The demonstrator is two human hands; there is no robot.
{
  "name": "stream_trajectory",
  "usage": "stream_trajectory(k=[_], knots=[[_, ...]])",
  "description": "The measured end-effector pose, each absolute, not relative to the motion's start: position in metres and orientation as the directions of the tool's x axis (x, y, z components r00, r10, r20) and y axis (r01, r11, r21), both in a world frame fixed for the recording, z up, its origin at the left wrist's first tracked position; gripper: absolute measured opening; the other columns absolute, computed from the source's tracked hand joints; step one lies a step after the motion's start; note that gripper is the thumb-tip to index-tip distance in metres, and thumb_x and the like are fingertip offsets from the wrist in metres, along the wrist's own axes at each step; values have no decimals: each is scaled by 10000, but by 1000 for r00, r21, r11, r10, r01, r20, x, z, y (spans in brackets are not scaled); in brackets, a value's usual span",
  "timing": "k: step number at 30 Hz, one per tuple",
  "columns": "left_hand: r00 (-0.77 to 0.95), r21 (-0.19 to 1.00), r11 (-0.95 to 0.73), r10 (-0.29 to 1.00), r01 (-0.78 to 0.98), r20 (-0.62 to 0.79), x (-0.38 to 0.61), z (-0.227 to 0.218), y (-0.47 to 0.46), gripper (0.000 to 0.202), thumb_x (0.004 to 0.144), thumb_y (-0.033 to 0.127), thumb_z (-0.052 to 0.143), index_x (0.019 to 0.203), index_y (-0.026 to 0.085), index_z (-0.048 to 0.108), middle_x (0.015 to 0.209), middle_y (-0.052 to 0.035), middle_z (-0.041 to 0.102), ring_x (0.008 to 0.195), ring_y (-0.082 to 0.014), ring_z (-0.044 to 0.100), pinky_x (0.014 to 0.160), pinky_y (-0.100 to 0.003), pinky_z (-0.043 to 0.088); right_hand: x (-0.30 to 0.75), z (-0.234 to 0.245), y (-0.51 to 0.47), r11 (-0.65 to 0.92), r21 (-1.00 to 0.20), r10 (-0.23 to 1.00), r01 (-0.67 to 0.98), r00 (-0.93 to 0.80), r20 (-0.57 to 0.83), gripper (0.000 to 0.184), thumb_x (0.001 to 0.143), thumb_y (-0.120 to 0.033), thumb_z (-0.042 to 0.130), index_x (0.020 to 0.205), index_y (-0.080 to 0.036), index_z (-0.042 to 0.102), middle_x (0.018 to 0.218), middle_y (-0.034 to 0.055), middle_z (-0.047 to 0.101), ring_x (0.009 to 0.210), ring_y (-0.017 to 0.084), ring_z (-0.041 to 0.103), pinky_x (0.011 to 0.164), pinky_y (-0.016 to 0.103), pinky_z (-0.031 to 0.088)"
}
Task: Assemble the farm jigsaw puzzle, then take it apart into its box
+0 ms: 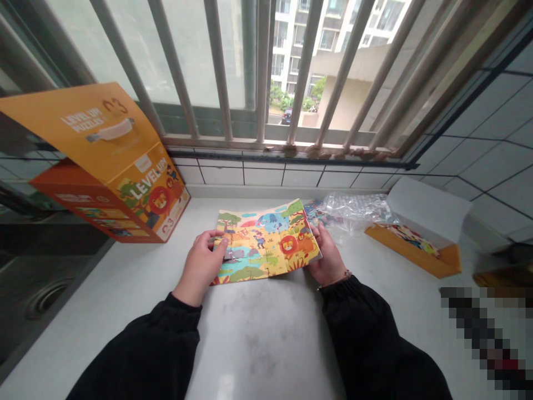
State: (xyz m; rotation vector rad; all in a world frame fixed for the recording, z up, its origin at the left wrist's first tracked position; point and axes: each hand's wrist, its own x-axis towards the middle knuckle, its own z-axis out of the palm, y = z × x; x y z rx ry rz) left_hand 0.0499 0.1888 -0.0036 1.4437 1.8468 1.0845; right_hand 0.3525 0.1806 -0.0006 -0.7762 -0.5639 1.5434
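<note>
Between my hands is an assembled jigsaw puzzle [254, 250] with a bright animal picture: lions, a blue elephant, trees and water. Piece lines run across it, and its right part is tilted up off the counter. My left hand [202, 264] grips the left edge, thumb on top and fingers partly hidden. At the right edge, my right hand [327, 258] is closed on the puzzle, with most of its fingers behind it.
An orange puzzle box [141, 194] stands with its lid raised at the left, beside a sink [33, 278]. Clear plastic wrap [353, 208] lies behind my right hand. Farther right, a small open box [416, 255] holds loose pieces. A barred window [258, 72] rises behind the counter [258, 339].
</note>
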Motion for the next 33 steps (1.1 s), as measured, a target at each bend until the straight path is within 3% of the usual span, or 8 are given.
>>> stream_trajectory(k=[8, 13, 15, 19, 22, 26, 30, 33], knots=[[-235, 880, 94, 972, 467, 21, 56, 1, 184, 413, 908, 514, 675, 1200, 226, 730, 1107, -96, 781, 830, -225, 742, 709, -319, 592, 349, 3, 178, -207, -641, 966, -739, -50, -254, 719, 1145, -670, 208, 1449, -237, 694, 1324, 103, 818, 1338, 312, 736, 1199, 584, 550], [-210, 866, 96, 978, 492, 11, 57, 2, 183, 429, 929, 508, 653, 1229, 209, 721, 1165, -108, 771, 901, -234, 759, 823, -368, 630, 346, 2, 176, -151, -681, 975, -717, 5, -222, 598, 1105, -667, 398, 1425, -275, 716, 1342, 80, 812, 1364, 324, 717, 1176, 577, 568], [-197, 850, 63, 979, 523, 49, 56, 0, 184, 410, 942, 486, 633, 1229, 205, 717, 1226, -121, 759, 1017, -255, 766, 921, -402, 638, 345, 2, 176, -136, -705, 980, -696, 12, -200, 562, 1069, -671, 489, 1383, -278, 738, 1347, 79, 808, 1374, 333, 709, 1163, 575, 577], [-103, 677, -116, 956, 727, 275, 57, -4, 185, 365, 958, 382, 619, 1250, 189, 722, 1522, -183, 644, 1452, -333, 602, 1254, -527, 478, 344, 1, 178, -153, -718, 982, -679, -21, -189, 575, 1051, -702, 508, 1352, -274, 746, 1355, 89, 801, 1375, 337, 705, 1155, 573, 578], [47, 543, -243, 936, 804, 349, 62, -5, 182, 421, 1011, 362, 581, 1366, 161, 685, 1664, -197, 545, 1588, -338, 474, 1353, -558, 353, 343, -3, 180, -167, -712, 979, -682, -28, -204, 615, 1057, -753, 462, 1376, -295, 719, 1348, 85, 802, 1333, 335, 730, 1136, 596, 582], [227, 461, -359, 921, 812, 316, 74, -7, 175, 518, 1083, 402, 491, 1515, 136, 598, 1736, -183, 479, 1651, -319, 403, 1381, -556, 310, 338, -4, 181, -147, -717, 964, -681, 64, -258, 585, 1068, -755, 443, 1307, -305, 731, 1298, 70, 819, 1282, 316, 758, 1124, 573, 595], [352, 385, -424, 904, 820, 244, 89, -13, 168, 587, 1129, 457, 425, 1619, 147, 516, 1800, -170, 375, 1707, -327, 294, 1399, -585, 238, 335, -2, 179, -155, -719, 977, -678, 3, -214, 698, 1056, -807, 383, 1300, -265, 750, 1290, 114, 817, 1332, 345, 727, 1107, 587, 602], [408, 350, -445, 896, 824, 177, 97, -20, 163, 653, 1125, 488, 434, 1698, 175, 429, 1821, -164, 322, 1715, -349, 268, 1394, -616, 221, 335, -2, 179, -157, -718, 975, -678, 9, -221, 694, 1022, -836, 433, 1306, -285, 745, 1288, 113, 816, 1329, 354, 728, 1098, 609, 602]])
